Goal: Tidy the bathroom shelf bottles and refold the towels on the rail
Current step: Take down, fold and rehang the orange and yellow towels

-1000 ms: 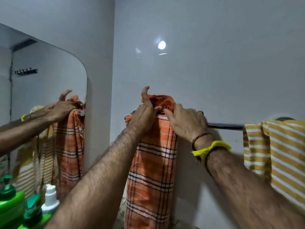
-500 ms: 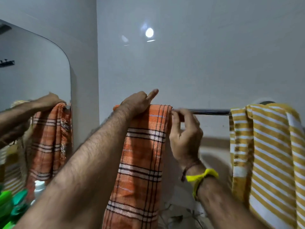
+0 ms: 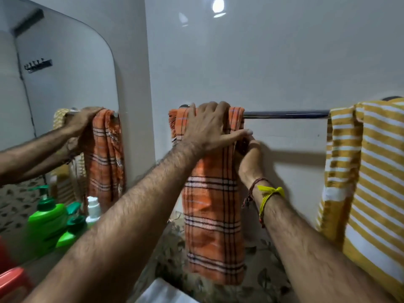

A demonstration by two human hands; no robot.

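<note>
Fingers of my left hand are spread flat over the top of the orange checked towel, pressing its fold down onto the rail; the thumb sticks out to the right along the front of the cloth. That forearm comes up from the lower left at a slant, wrist slightly bent down. My right hand sits just below and to the right, at the towel's right edge, palm turned toward the wall, forearm rising from the lower right. Its fingertips are tucked under my left thumb and behind the cloth, so it looks like a pinch on the edge, but I cannot tell for sure whether it is closed. A yellow band and a dark thread circle that wrist.

The orange towel hangs at the left end of the rail, draped over it in a narrow folded strip. Well apart at the right end hangs the yellow striped towel. To the left, the mirror shows both arms and the towel again. Below it stand the green bottles and a small white bottle, close together on the shelf.
</note>
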